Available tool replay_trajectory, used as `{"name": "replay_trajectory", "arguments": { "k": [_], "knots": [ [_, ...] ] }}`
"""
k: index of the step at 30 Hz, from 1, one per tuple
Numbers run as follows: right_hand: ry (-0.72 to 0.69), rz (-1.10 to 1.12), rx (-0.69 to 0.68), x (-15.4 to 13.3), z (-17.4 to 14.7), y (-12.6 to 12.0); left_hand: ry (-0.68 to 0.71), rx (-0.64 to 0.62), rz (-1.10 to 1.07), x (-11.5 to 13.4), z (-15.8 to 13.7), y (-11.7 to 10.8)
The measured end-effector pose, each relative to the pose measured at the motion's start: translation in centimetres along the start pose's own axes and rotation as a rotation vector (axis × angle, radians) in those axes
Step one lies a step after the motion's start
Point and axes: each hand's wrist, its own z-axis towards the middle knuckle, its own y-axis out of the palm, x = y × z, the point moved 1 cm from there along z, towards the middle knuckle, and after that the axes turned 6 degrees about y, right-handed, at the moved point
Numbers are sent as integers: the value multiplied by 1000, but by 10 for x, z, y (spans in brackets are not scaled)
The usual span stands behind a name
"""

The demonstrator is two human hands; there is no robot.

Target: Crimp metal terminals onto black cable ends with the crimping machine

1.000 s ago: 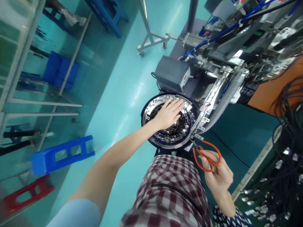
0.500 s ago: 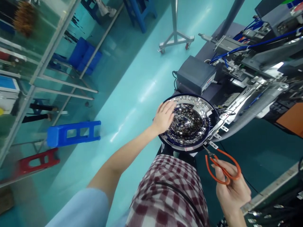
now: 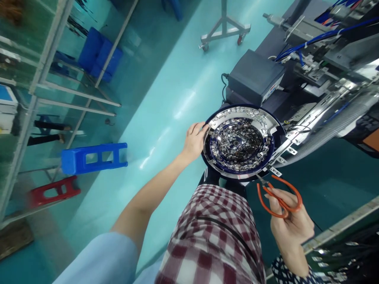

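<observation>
A round vibratory feeder bowl (image 3: 211,163) with a dark blue rim is filled with small shiny metal pieces (image 3: 237,136). My left hand (image 3: 194,142) is at the bowl's left edge, fingers stretched out with their tips at the rim; its thumb is hard to see. In my right hand (image 3: 293,227) is a pair of scissors (image 3: 284,209) with orange loop handles. The short blades point up and left, close to the bowl's lower right edge. Beside them, a metal feed track (image 3: 291,138) with small perforated tabs (image 3: 276,171) leads away from the bowl.
Behind the bowl stands a dark grey control box (image 3: 256,75). Machinery with blue tubes and a grey corrugated hose (image 3: 328,128) fills the right. Blue (image 3: 94,157) and red (image 3: 56,191) stools are at left, near a metal frame (image 3: 79,94). A wheeled stand (image 3: 224,29) is at the top.
My left hand has drawn back leftward from over the metal pieces to the bowl's rim. My right hand still holds the scissors in much the same place. The view has shifted slightly.
</observation>
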Motion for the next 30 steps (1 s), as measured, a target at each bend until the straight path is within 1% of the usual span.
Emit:
{"name": "replay_trajectory", "arguments": {
  "k": [3, 6, 11, 15, 22, 26, 30],
  "knots": [
    [10, -12, -2, -1, -1, 3, 10, -15, -17, -4, -4, -3],
    [4, -8, -1, -2, -1, 7, 48, -12, -15, -8, -11, -4],
    [8, 17, -1, -1, -4, 10, 83, 24, -29, -13, -19, -3],
    [15, 27, -8, 0, -7, 12, 80, 44, -23, -12, -17, -3],
    [15, 31, -1, -1, -8, 15, 84, 3, -23, -5, -14, 0],
    [12, 23, 0, -1, -8, 16, 90, 44, -33, -6, -14, 1],
    [-19, 26, -4, -3, -6, 17, 87, 63, -19, -10, -8, 5]
  ]
}}
